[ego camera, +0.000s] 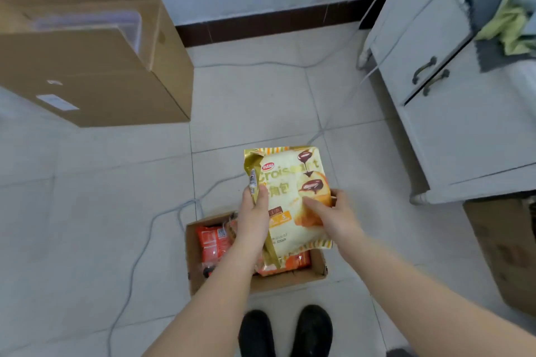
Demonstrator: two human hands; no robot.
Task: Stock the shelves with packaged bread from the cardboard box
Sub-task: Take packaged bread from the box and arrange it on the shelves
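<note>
Presently a glossy cream-and-gold plastic croissant packet (pixel 293 200) is held above the small open brown cardboard box (pixel 319 268) on the tiled floor, its left edge gripped by the left hand (pixel 255 217) and its right side by the right hand (pixel 333 216). It is judged light, soft, slippery and crushable, so the edges are best held. Orange packets (pixel 210 243) are seen in the box.

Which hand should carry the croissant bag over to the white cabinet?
Probably the right hand. Both hands hold the croissant bag, but the white cabinet stands on the right side, nearer that hand. The left hand pinches the bag's far edge.
</note>
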